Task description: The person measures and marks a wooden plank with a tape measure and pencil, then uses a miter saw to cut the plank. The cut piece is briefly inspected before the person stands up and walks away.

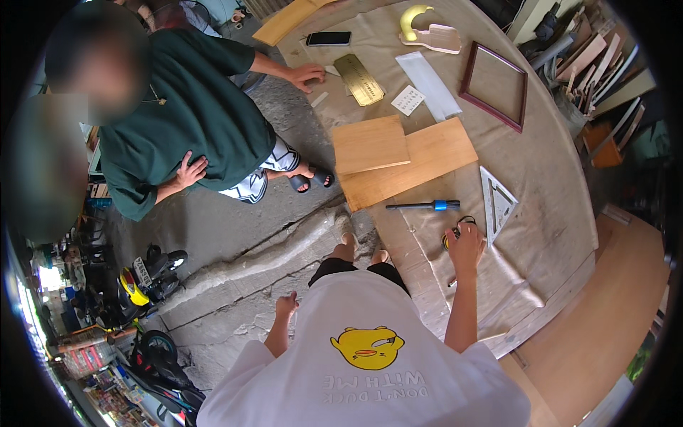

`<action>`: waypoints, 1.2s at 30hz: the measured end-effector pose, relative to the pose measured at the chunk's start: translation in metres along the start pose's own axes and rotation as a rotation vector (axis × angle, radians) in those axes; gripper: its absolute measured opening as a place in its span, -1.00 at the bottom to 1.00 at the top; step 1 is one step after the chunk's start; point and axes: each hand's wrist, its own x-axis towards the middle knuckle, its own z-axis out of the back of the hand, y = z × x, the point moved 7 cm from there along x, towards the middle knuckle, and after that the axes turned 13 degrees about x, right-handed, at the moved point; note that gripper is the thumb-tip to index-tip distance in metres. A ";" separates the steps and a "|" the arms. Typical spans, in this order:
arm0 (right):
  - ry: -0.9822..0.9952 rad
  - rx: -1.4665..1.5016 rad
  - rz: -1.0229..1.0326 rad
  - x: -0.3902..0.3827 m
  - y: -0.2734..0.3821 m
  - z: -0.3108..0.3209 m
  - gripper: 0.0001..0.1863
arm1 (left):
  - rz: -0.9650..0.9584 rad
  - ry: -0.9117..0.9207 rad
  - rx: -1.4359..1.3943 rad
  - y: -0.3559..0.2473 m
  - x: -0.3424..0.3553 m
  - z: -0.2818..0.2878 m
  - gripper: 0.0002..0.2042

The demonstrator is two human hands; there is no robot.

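My right hand (467,247) reaches over the covered table (548,206), its fingers closed round a small black and yellow tape measure (449,238). Most of the tape measure is hidden under the fingers. Just right of it lies a silver triangular square (496,204). A black marker-like tool with a blue end (425,205) rests beyond the hand, beside a long wooden board (434,158). A smaller board (370,142) lies partly on the long one. Down by my side, away from the table, hangs my left hand (287,306), its fingers curled with nothing visible in them.
At the table's left edge another person in a dark green shirt (206,107) rests a hand on it. Farther back are a brass plate (359,80), a phone (329,38), a dark red frame (494,85) and a banana (413,18). A motorbike (139,281) stands at left.
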 end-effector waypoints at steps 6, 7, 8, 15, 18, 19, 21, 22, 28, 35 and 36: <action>0.155 0.128 0.151 0.009 0.063 0.019 -0.53 | -0.191 -0.373 -0.314 -0.015 0.044 0.029 -0.60; 0.209 0.157 0.215 0.010 0.074 0.017 -0.53 | -0.211 -0.406 -0.425 -0.024 0.051 0.037 -0.60; 0.261 0.178 0.274 0.009 0.083 0.014 -0.52 | -0.175 -0.329 -0.338 -0.038 0.056 0.040 -0.61; 0.510 0.118 0.518 -0.033 0.173 -0.033 -0.50 | -0.339 -0.381 -0.290 -0.041 0.041 0.053 -0.54; 0.642 0.039 0.494 -0.064 0.211 -0.056 -0.49 | -0.222 -0.242 -0.357 0.008 0.048 0.024 -0.50; 0.667 0.035 0.504 -0.075 0.222 -0.064 -0.49 | -0.192 -0.174 -0.346 0.026 0.046 0.015 -0.49; 0.715 0.034 0.527 -0.097 0.240 -0.088 -0.51 | -0.170 -0.152 -0.235 0.067 0.040 0.001 -0.43; 0.716 0.052 0.552 -0.109 0.251 -0.099 -0.51 | -0.175 -0.202 -0.133 0.095 0.038 -0.009 -0.39; 0.726 0.061 0.612 -0.175 0.319 -0.135 -0.52 | 0.002 -0.153 -0.282 0.235 0.035 -0.054 -0.35; 0.829 -0.033 0.638 -0.241 0.365 -0.177 -0.48 | -0.090 -0.094 -0.306 0.291 0.054 -0.019 -0.43; 0.835 -0.026 0.651 -0.246 0.373 -0.182 -0.46 | -0.161 -0.161 -0.317 0.294 0.067 -0.018 -0.45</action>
